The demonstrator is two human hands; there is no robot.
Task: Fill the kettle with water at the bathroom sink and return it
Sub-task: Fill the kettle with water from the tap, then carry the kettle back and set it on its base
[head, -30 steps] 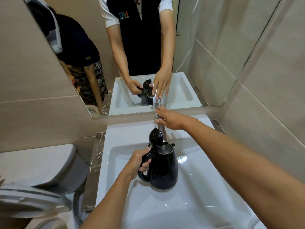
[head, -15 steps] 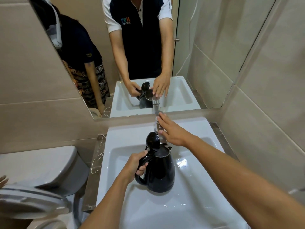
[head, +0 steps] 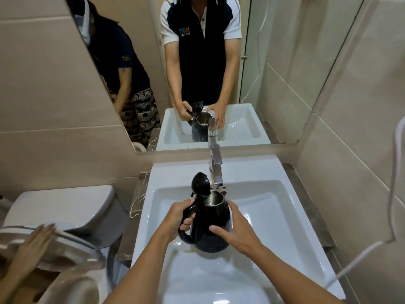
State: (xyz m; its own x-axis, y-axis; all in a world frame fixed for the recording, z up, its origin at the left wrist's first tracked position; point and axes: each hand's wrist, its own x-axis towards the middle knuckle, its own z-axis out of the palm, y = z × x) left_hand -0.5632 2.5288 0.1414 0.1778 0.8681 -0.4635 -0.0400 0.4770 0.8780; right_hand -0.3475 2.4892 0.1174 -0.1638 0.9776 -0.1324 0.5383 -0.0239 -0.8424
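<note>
A black kettle (head: 213,216) with its round lid flipped up stands in the white sink basin (head: 274,207), just in front of the chrome tap (head: 215,170). My left hand (head: 180,215) grips its curved handle. My right hand (head: 235,233) lies against the kettle's right side, fingers spread over the body. The steel inside of the kettle shows through the open top. No water stream is visible from the spout.
A mirror (head: 197,73) behind the tap reflects me and a second person. A white toilet (head: 65,211) stands to the left, with another person's hand (head: 32,244) on its raised lid. A white cord (head: 392,194) hangs at the right wall.
My right hand left the tap lever and came down onto the kettle's side. The kettle moved slightly toward me, away from under the spout. The view tilted down.
</note>
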